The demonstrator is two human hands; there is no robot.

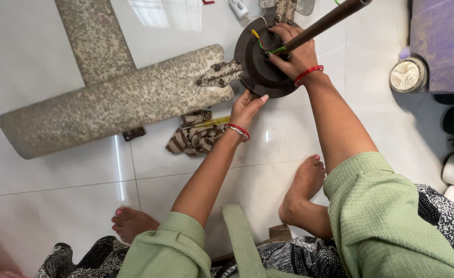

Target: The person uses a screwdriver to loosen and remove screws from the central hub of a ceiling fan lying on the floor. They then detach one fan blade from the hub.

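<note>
The ceiling fan motor housing [258, 67], dark and round, sits in the upper middle of the frame on the white tiled floor [46, 190]. Your right hand [293, 54] is closed over its top, beside the yellow and green wires [262, 44] and the brown downrod [330, 21]. Your left hand [247, 107] presses against its lower edge, fingers together. A mottled fan blade [113, 100] stretches left from it. A yellow-handled screwdriver [211, 122] lies on a striped cloth [193, 138] just below.
</note>
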